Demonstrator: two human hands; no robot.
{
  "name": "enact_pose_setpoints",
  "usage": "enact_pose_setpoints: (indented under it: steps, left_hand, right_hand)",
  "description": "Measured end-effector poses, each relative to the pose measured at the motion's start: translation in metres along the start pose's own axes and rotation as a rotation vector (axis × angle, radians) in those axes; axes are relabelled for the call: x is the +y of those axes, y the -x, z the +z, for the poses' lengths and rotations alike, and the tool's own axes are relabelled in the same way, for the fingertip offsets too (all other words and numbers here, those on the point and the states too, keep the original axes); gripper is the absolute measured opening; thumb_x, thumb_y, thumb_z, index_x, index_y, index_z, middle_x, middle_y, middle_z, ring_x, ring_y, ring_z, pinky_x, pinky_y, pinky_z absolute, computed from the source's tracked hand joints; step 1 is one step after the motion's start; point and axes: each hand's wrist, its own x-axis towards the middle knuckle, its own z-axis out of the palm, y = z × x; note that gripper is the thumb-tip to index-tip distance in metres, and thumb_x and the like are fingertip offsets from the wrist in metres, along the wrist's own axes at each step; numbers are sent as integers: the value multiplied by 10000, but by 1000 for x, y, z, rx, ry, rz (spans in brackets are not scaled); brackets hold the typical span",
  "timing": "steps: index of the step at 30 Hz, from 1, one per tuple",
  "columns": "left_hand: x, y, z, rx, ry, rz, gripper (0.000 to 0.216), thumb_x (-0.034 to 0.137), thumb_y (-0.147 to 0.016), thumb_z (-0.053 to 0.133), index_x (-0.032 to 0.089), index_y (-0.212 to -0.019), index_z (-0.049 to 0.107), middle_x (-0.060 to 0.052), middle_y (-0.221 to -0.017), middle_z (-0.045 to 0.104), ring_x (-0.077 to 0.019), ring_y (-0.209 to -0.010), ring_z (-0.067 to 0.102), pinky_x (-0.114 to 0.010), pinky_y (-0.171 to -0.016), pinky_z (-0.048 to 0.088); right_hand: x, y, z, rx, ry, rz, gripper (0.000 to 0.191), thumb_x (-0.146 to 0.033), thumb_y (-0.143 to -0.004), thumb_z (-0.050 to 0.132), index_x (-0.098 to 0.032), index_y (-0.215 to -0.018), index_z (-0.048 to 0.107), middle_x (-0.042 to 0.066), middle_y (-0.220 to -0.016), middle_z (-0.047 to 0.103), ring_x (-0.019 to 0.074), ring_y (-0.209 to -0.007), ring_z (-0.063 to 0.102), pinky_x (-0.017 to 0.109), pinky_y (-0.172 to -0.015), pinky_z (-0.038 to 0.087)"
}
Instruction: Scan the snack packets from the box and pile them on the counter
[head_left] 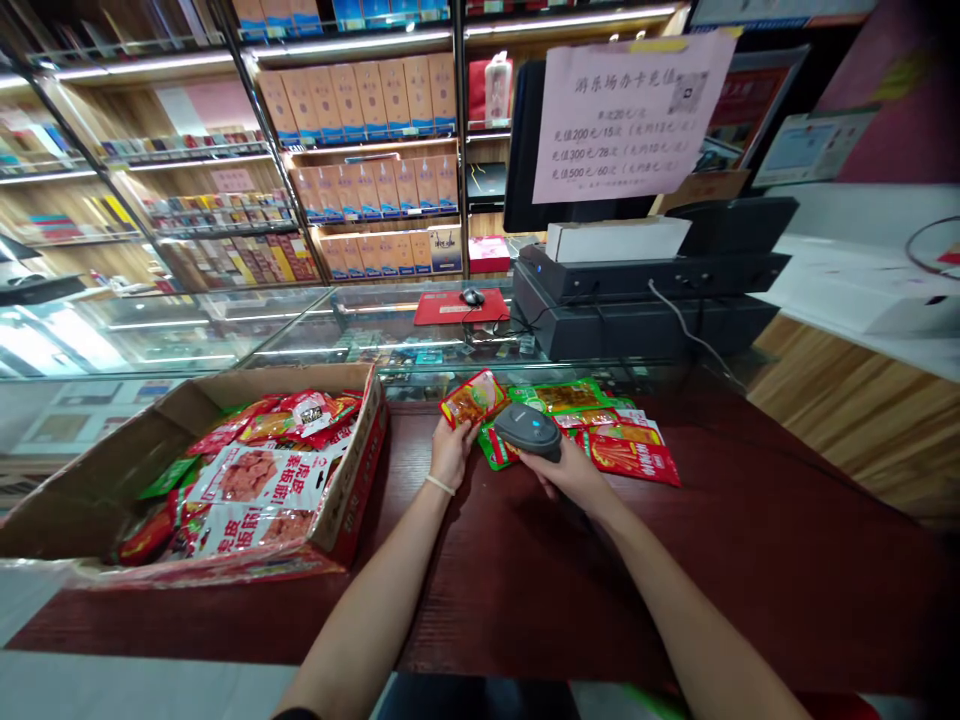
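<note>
My left hand (451, 452), with a pale band on its wrist, grips a red and yellow snack packet (475, 398) by its lower edge. Close on the right, my right hand (566, 474) is wrapped around a dark grey barcode scanner (527, 428); its head is turned toward that packet. Behind and beside the scanner lies a loose group of snack packets, among them a green packet (564, 397) and a long red packet (634, 458). Part of this group is hidden by the scanner and my right hand.
At left, an open cardboard box (352, 490) holds many packets. Beyond the dark red counter (480, 590) is a glass display case (300, 335) with a mouse (472, 297) on a red pad. A monitor with a paper sign (630, 120) stands above a black cash drawer (645, 325).
</note>
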Motion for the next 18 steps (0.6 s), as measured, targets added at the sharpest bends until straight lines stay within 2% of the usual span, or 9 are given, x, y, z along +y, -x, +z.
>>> enact_pose_setpoints:
  steps: [2,4,7,9,11,14,16,18]
  left_hand:
    - [-2,2,-1,80,-129,36,379,168,-734,738,163,-1093,618,-63,-962,740,-118,-688,702,-169,-570,531]
    - [-2,5,2,129,-225,86,368,233,-738,758,157,-1075,631,-43,-866,733,-95,-567,655,-144,-471,470]
    - [5,15,16,161,-284,196,297,262,-762,745,156,-1026,661,-38,-847,726,-110,-587,657,-162,-478,486]
    - [21,27,31,152,-292,268,241,293,-804,712,171,-1010,678,-43,-863,729,-142,-656,682,-192,-517,519]
    - [47,43,46,113,-290,358,222,330,-842,679,186,-1011,692,-53,-894,735,-177,-757,703,-232,-610,562]
    - [104,71,58,54,-383,589,263,376,-878,639,194,-1058,702,-65,-1030,730,-217,-949,691,-295,-814,574]
    - [149,86,54,79,-499,713,293,386,-876,642,180,-1073,708,-68,-1065,725,-228,-1010,675,-326,-897,552]
    - [193,97,39,139,-538,811,332,401,-886,621,168,-1110,696,-66,-1071,724,-227,-998,680,-362,-913,549]
  right_hand:
    - [-1,-1,-2,43,-40,3,336,-498,-757,722,-215,-787,542,-79,-413,483,107,-305,438,210,-325,313]
    - [-3,0,-4,85,-79,-10,370,-524,-755,725,-215,-727,524,-70,-432,493,102,-310,444,209,-330,319]
    - [-8,2,-9,147,-132,-64,418,-545,-763,723,-210,-640,505,-55,-449,501,98,-327,452,215,-349,344]
    - [-11,4,-13,183,-150,-97,446,-553,-779,709,-208,-587,503,-46,-420,486,101,-329,447,222,-359,356]
    - [-11,5,-17,203,-157,-123,461,-546,-801,694,-205,-552,508,-36,-394,479,108,-335,455,230,-377,382]
    - [-9,5,-20,214,-212,-123,402,-513,-788,726,-197,-605,559,-31,-429,509,113,-354,472,233,-378,381]
    - [-8,4,-20,202,-251,-123,360,-506,-769,745,-196,-667,593,-29,-475,533,112,-363,474,239,-374,381]
    - [-9,5,-19,203,-308,-117,335,-500,-743,766,-206,-711,609,-34,-502,530,112,-362,467,245,-357,373]
